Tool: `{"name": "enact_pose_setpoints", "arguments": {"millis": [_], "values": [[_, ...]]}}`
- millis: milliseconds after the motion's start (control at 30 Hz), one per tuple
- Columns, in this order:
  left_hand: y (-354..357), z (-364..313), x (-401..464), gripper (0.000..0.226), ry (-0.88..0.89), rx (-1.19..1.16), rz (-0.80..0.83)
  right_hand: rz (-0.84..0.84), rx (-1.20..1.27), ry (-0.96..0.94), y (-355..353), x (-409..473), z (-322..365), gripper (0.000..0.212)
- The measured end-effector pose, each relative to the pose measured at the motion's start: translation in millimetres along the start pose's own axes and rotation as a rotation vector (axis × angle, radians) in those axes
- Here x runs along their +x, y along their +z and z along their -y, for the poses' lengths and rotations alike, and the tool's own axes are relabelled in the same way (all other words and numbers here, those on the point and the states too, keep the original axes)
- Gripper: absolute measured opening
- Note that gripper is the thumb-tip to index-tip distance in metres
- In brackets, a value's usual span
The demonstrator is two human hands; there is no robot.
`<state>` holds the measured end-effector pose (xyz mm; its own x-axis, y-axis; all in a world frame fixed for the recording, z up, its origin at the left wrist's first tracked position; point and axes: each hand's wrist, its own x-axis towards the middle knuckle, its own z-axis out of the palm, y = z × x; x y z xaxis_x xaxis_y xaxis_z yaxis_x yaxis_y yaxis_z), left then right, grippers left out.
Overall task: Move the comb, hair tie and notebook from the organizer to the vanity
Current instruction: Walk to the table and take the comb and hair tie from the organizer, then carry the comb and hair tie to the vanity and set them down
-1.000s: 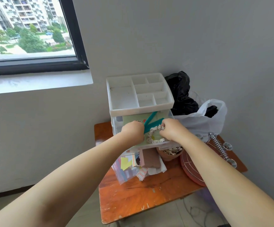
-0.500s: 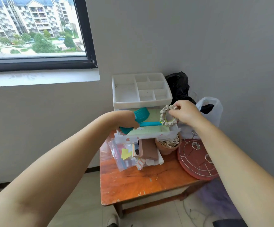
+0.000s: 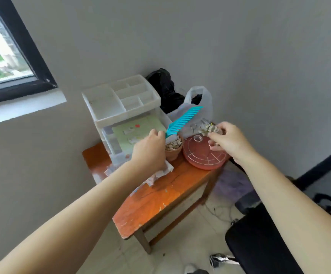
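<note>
My left hand (image 3: 150,149) grips the handle of a turquoise comb (image 3: 184,120), whose teeth point up and to the right above a clay pot. My right hand (image 3: 228,141) pinches a pale patterned hair tie (image 3: 207,128) over a round red tray. The white plastic organizer (image 3: 109,113) stands at the back of the orange wooden table (image 3: 160,200). Its drawer is pulled open, and a light green notebook (image 3: 141,131) lies flat inside it.
A clay pot (image 3: 173,149) of pale pieces and a red round tray (image 3: 204,157) with wire springs sit right of the organizer. Black and white plastic bags (image 3: 196,101) lie behind. Loose packets lie under my left wrist. A black chair (image 3: 259,244) stands at lower right.
Both hands have lifted out of the open drawer and swung right, the left carrying the comb, the right the hair tie. The view has tilted and turned right.
</note>
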<state>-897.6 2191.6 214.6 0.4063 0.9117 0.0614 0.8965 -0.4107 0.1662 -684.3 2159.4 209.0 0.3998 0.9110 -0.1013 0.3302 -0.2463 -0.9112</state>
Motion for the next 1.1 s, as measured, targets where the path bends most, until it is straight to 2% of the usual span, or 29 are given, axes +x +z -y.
{"name": "enact_pose_setpoints", "arguments": {"millis": [100, 167, 333, 500, 667, 867, 1000, 1100], "values": [[34.2, -17.6, -16.1, 0.032, 0.207, 0.021, 0.009, -0.280, -0.360, -0.087, -6.9, -60.7, -43.7, 0.015], [60.2, -26.7, -36.7, 0.026, 0.334, 0.016, 0.039, -0.393, -0.494, -0.069, -3.0, -110.3, -76.4, 0.014], [124.7, -54.7, -115.2, 0.029, 0.602, 0.049, 0.271, -0.486, -0.659, 0.225, 24.3, -247.4, -155.7, 0.018], [177.1, -93.0, -212.8, 0.032, 0.895, 0.153, 0.497, -0.496, -0.640, 0.551, 56.1, -391.9, -211.8, 0.020], [209.0, -133.3, -322.2, 0.032, 1.157, 0.262, 0.614, -0.542, -0.575, 0.831, 83.0, -534.9, -249.2, 0.026], [226.4, -195.3, -466.0, 0.031, 1.486, 0.285, 0.603, -0.724, -0.489, 1.097, 91.8, -698.4, -278.4, 0.028], [225.2, -243.3, -572.6, 0.031, 1.659, 0.332, 0.550, -0.910, -0.406, 1.180, 80.3, -807.8, -290.4, 0.027], [220.5, -277.1, -651.5, 0.029, 1.722, 0.337, 0.576, -1.058, -0.317, 1.215, 71.0, -883.7, -292.6, 0.024]]}}
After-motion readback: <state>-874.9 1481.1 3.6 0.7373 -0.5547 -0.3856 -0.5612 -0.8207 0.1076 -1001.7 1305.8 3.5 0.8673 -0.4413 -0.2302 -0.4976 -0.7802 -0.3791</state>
